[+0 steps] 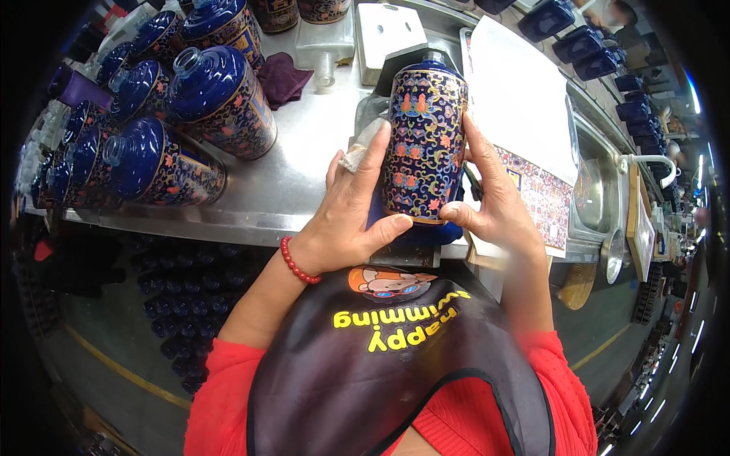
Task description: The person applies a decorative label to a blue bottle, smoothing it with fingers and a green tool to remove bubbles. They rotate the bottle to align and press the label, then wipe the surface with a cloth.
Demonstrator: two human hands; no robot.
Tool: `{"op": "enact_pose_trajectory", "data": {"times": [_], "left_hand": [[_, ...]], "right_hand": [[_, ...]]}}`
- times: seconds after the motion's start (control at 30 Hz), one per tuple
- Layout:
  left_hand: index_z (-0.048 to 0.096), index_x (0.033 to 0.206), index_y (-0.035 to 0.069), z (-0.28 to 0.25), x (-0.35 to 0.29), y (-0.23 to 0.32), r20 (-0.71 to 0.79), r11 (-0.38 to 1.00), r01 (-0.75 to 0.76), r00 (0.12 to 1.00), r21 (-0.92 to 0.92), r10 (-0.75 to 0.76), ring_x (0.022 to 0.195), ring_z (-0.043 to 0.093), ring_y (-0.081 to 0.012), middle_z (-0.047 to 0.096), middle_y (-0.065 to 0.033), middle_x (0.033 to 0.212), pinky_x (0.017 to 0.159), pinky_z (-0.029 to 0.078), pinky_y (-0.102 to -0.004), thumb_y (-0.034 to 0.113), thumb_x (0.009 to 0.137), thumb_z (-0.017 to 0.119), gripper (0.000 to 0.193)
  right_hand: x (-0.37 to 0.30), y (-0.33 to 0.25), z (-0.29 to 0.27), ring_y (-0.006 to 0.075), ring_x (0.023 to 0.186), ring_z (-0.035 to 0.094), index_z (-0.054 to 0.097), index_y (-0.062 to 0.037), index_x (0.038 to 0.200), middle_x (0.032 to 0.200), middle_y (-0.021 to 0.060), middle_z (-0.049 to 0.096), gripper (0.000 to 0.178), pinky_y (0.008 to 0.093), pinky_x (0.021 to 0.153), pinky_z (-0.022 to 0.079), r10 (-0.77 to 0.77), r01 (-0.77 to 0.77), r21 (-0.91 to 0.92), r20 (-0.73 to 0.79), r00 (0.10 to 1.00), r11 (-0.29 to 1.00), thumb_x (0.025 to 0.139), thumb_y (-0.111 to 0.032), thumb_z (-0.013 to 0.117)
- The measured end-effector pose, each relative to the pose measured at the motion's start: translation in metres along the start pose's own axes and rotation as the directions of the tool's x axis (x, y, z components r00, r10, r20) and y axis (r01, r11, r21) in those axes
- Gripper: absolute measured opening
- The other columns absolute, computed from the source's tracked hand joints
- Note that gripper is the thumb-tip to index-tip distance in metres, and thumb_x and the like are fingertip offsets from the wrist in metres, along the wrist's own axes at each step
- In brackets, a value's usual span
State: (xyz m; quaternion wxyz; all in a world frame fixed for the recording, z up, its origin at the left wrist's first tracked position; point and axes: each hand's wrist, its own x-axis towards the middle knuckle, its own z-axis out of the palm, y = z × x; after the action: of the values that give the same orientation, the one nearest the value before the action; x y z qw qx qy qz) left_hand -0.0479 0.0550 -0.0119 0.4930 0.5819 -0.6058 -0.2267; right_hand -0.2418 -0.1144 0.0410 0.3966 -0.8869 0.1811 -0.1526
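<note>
Between my two hands is a dark blue bottle [426, 144] covered in a colourful floral pattern, its clear neck pointing away from me. My left hand [353, 201] lies along the bottle's left side, thumb near its base, and a piece of pale cloth [356, 158] shows at its fingers. On the right side my right hand [498, 201] presses with fingers along the wall and thumb at the lower edge. The far fingers of both hands are partly hidden behind the bottle. Just right of it lies a printed floral sheet [536, 199], partly under white paper [517, 91].
Several similar blue bottles [220, 99] stand on the metal table [304, 163] to the left, beside a purple cloth [284, 79]. A white block [389, 34] sits behind the held bottle. At right are a sink [601, 178] with a faucet [660, 161] and a metal ladle [612, 254].
</note>
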Motion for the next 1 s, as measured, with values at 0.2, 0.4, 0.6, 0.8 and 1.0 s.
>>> {"op": "enact_pose_trajectory", "data": {"times": [0.2,0.4,0.6,0.8,1.0], "left_hand": [[0.050,0.152,0.017,0.016,-0.021,0.032,-0.039,0.875,-0.185,0.973,0.448,0.226,0.152,0.026,-0.0372,0.042,-0.0151,0.157,0.121,0.003,-0.0620,0.037,0.088,0.068,0.069],[0.065,0.138,0.024,0.028,-0.027,0.040,-0.134,0.760,-0.121,0.955,0.639,0.265,0.146,0.038,-0.0327,0.058,-0.0070,0.146,0.121,0.006,-0.0636,0.028,0.089,0.066,0.049],[0.046,0.153,0.013,0.026,0.010,0.043,0.008,0.685,-0.116,0.987,0.719,0.159,0.144,0.036,-0.0416,0.046,-0.0169,0.155,0.120,0.010,-0.0651,0.040,0.080,0.079,0.084],[0.031,0.159,0.003,0.007,0.016,0.023,-0.023,0.908,-0.144,0.986,0.394,0.166,0.147,0.034,-0.0459,0.043,-0.0229,0.156,0.118,0.022,-0.0639,0.035,0.078,0.083,0.102],[0.030,0.159,-0.001,-0.013,0.030,0.014,-0.036,0.949,-0.160,0.984,0.271,0.176,0.151,0.023,-0.0480,0.037,-0.0265,0.159,0.123,0.007,-0.0575,0.064,0.099,0.048,0.090]], "right_hand": [[-0.001,0.000,-0.002,0.0408,0.149,0.034,0.026,-0.0043,0.161,0.159,0.0264,0.035,0.114,0.0464,0.121,0.032,0.025,-0.025,-0.041,0.008,1.000,0.999,0.076,-0.052,0.084],[-0.003,0.002,0.000,0.0418,0.150,0.031,0.024,-0.0046,0.161,0.160,0.0264,0.033,0.113,0.0469,0.120,0.033,-0.012,0.012,-0.046,-0.001,1.000,0.999,0.078,-0.055,0.082],[-0.011,0.007,0.005,0.0388,0.150,0.032,0.026,-0.0055,0.161,0.161,0.0269,0.031,0.090,0.0448,0.115,0.040,0.041,-0.033,0.101,-0.076,0.996,0.994,0.095,-0.049,0.069],[-0.023,0.009,-0.004,0.0426,0.149,0.034,0.033,-0.0066,0.159,0.161,0.0301,0.029,0.076,0.0458,0.115,0.039,0.056,-0.061,-0.024,-0.164,0.985,0.998,0.101,-0.045,0.062],[-0.022,0.005,-0.001,0.0462,0.147,0.035,0.037,-0.0110,0.159,0.161,0.0321,0.027,0.072,0.0469,0.116,0.037,-0.006,-0.007,-0.068,-0.183,0.983,0.998,0.098,-0.035,0.067]]}}
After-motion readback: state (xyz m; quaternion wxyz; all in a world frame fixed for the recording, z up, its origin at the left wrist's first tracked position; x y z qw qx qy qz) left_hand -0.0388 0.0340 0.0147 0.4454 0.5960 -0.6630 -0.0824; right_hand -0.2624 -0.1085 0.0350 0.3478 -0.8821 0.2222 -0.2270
